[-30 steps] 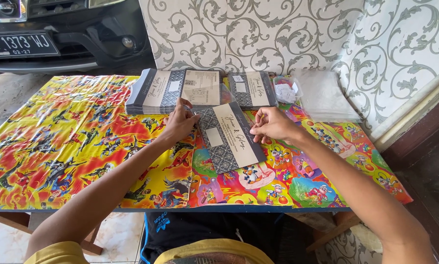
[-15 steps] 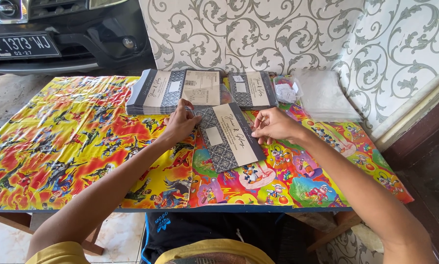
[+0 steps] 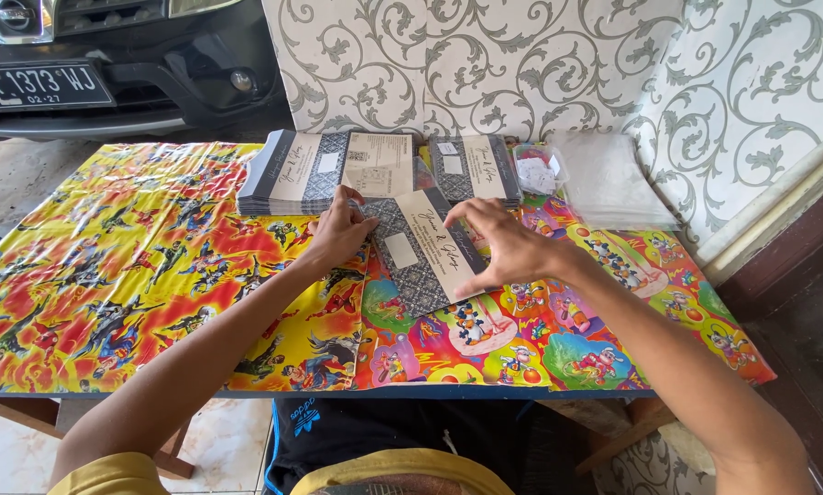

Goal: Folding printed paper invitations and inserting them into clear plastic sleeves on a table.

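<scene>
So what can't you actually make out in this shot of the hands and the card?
Head view only:
- Card: its left edge is under the left hand, its right edge under the right hand.
- Stack of cards: count untellable, edges too fine.
- Small clear bag: contents too small.
- Vehicle: cut off by the top edge.

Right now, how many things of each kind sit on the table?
Card being handled: 1
Stacks of patterned cards: 2
Small clear bag of bits: 1
Pile of clear plastic sleeves: 1
Total: 5
</scene>
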